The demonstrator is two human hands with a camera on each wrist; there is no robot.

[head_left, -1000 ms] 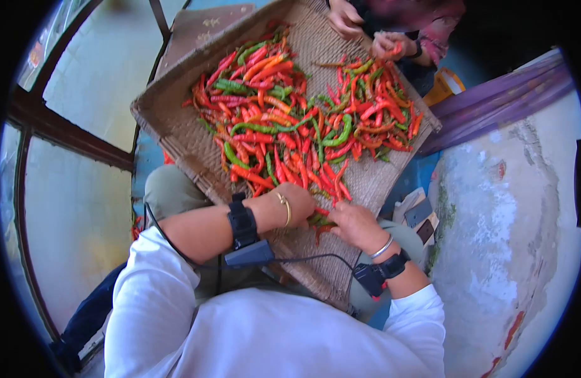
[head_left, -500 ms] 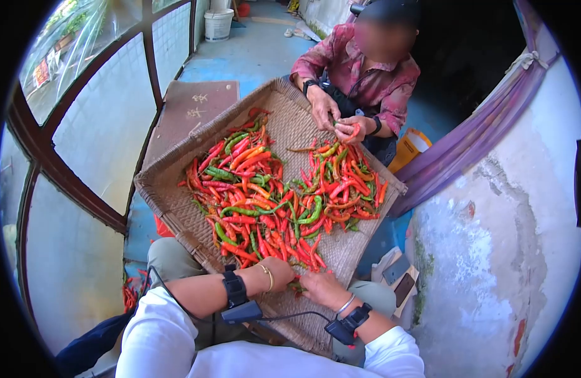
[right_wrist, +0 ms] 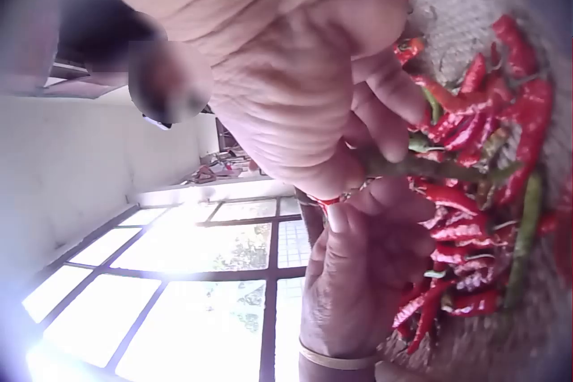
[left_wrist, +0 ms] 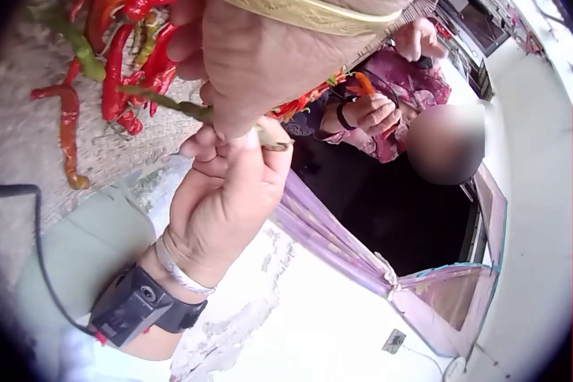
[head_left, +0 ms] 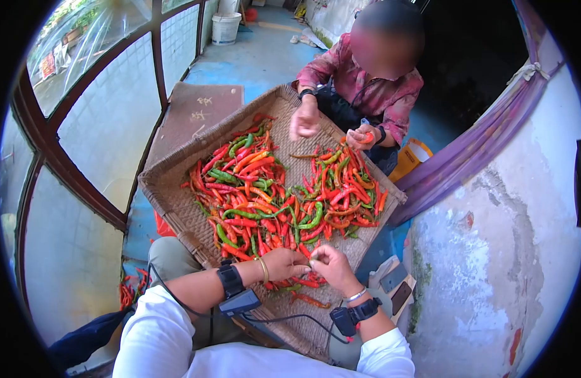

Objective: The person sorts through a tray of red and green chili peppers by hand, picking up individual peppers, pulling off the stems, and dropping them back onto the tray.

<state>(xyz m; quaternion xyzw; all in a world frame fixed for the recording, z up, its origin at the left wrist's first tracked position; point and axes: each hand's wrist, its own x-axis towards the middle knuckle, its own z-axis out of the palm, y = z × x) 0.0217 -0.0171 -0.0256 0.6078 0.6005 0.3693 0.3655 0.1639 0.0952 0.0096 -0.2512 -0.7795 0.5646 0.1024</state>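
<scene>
Just above the near edge of the chili heap, my left hand [head_left: 284, 263], with a gold bracelet, meets my right hand [head_left: 333, 268], with a silver one. Between them is a thin, dull green chili [left_wrist: 170, 103]. My left thumb and fingers pinch it along its body. The right fingertips pinch its stem end, partly hidden behind the left thumb. Red and green chilies [head_left: 240, 183] lie heaped in a shallow woven tray [head_left: 171, 164]. A smaller group of red chilies [head_left: 309, 298] lies on the weave below my hands.
Across the tray a person [head_left: 366, 94] in a pink patterned shirt holds a red chili. A yellow container [head_left: 411, 157] stands beside them. Two phones [head_left: 394, 277] lie to the right near the wall. A cable [head_left: 290, 321] links my wrist devices over the tray.
My hands have risen from the chilies at the near side and come together around the green chili. The other person's hands have moved apart. The head view has tilted up.
</scene>
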